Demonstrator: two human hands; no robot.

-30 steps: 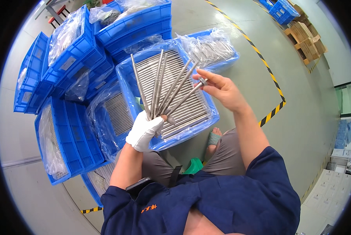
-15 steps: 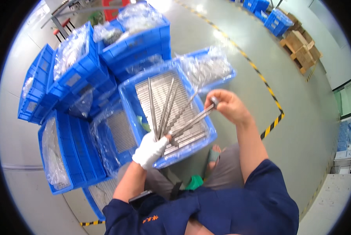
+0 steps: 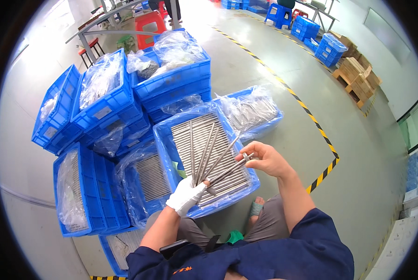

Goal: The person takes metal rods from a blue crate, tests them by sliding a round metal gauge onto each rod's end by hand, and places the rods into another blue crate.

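My left hand (image 3: pixel 186 195), in a white glove, is closed around the lower ends of several slim metal rods (image 3: pixel 208 154), which fan out away from me. My bare right hand (image 3: pixel 268 161) pinches a small ring-like metal piece (image 3: pixel 246 157) at the far end of one rod that slants to the right. Whether the rod passes through the piece is too small to tell. Both hands are above a blue crate (image 3: pixel 254 185) lined with clear plastic. Rows of similar metal rods (image 3: pixel 183 140) lie side by side in it.
Stacked blue crates (image 3: pixel 108 112) with plastic-wrapped parts stand at the left. Another crate (image 3: pixel 279 119) of bagged rods adjoins the far right corner. Yellow-black tape (image 3: pixel 311 116) marks the floor. Farther off are a red stool (image 3: pixel 149 27) and cardboard boxes on a pallet (image 3: pixel 355 77).
The view has tilted up, showing more of the room's far end. My right hand has come closer to my left, still pinching the small metal piece. My left hand keeps its rods.
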